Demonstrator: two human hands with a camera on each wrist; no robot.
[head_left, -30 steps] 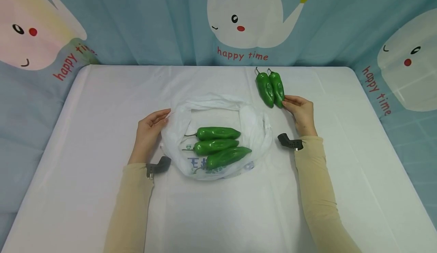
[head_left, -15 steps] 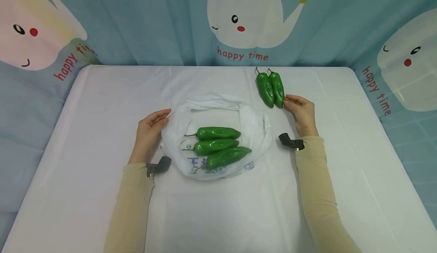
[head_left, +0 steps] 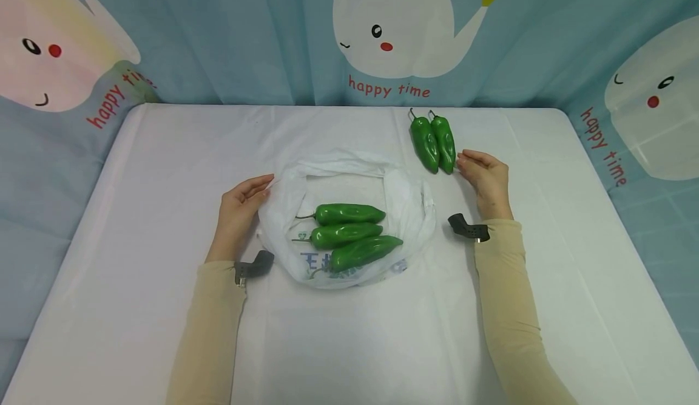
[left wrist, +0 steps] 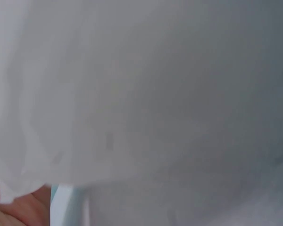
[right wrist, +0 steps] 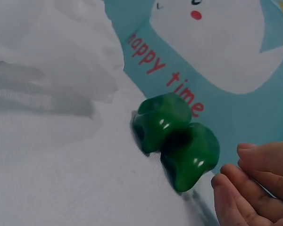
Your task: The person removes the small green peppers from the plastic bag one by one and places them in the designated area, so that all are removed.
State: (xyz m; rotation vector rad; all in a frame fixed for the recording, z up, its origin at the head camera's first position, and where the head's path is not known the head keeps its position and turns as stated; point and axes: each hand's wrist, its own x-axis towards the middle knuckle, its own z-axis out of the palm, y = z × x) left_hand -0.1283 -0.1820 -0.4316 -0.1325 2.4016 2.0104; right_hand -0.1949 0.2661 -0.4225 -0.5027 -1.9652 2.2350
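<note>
Head view. White cloth-covered desk (head_left: 349, 356), bounded at the far side by a pale blue hanging cloth (head_left: 262, 40) printed with white whale figures and red "happy time" lettering.

One thin white plastic bag (head_left: 344, 163), mouth spread in a ring, blue print on its film; mid-desk. Inside, three glossy green long peppers, lying roughly parallel with stems to the left: far pepper (head_left: 349, 213), middle pepper (head_left: 345, 235), near pepper (head_left: 366, 253).

Two further green long peppers, loose, at the far right of the bag, side by side, stems away from the person: left loose pepper (head_left: 424, 144), right loose pepper (head_left: 445, 144).

Left hand (head_left: 238, 211), tan sleeve (head_left: 210, 332), black wrist device (head_left: 255, 266): at the bag's left edge, grip narrow, pinching the film.

Right hand (head_left: 487, 181), matching sleeve and device: just right of the right loose pepper's near end, grip narrow, holding nothing.

Left wrist view. White bag film, blurred, across most of the view; part of the left hand at its edge.

Right wrist view. Both loose peppers, near ends towards the camera. Right hand's fingers (right wrist: 228, 202) loosely bent, apart from the peppers.
</note>
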